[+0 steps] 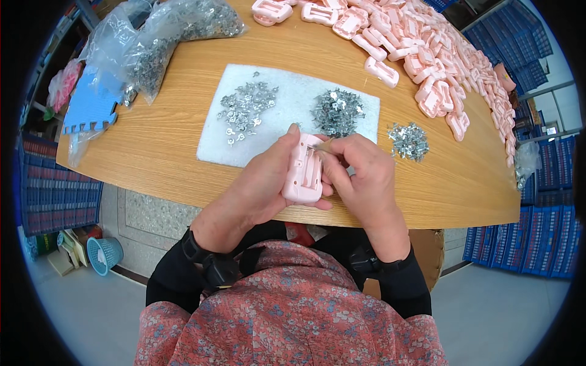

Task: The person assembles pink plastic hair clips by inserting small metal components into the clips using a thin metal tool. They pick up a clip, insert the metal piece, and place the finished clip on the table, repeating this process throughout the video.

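A pink plastic casing (295,190) with a long battery recess lies in my left hand (259,177), its fingers wrapped around the back and the thumb along the left edge. My right hand (363,174) is closed in a pinch at the upper end of the recess; whatever sits between its fingertips is too small to make out. Just beyond my hands is a white foam sheet (213,140) on the table. Loose metal contact pieces (247,108) are spread on its left half, and a denser heap of darker metal springs or contacts (337,113) lies on its right.
A smaller metal pile (408,141) rests on the wooden table (464,189) right of the foam. Many pink casings (421,55) are heaped at the far right. Plastic bags of metal parts (165,46) and a blue foam mat (91,104) lie far left. Blue crates (519,241) stand beyond the table.
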### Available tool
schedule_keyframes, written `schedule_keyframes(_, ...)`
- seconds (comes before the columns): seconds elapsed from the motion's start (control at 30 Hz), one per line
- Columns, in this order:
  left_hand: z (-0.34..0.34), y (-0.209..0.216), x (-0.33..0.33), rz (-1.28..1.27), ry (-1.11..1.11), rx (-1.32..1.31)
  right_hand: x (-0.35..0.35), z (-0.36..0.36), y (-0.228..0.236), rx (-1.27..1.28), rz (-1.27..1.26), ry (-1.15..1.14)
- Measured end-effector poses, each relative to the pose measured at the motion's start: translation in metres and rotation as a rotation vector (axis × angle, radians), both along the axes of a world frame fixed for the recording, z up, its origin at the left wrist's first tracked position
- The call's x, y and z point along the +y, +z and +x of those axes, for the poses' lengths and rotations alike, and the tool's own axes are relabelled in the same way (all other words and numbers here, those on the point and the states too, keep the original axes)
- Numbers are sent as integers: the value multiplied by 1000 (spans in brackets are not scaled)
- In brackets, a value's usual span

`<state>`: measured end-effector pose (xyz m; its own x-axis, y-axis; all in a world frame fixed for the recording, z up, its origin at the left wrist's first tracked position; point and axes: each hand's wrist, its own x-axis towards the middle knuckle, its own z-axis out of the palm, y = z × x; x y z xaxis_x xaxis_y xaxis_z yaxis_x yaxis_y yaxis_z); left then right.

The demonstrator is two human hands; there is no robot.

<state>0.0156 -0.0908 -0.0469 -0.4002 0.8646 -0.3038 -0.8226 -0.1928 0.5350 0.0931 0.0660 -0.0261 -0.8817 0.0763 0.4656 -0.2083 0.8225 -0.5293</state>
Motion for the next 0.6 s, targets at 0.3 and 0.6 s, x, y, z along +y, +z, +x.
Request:
schedule_keyframes(0.3,-3,-9,2,23,21,-35,0,14,4,-84,-50,7)
schedule_keyframes(0.6,5,-2,3,37,-101,123,4,13,1,-339,-970,-13)
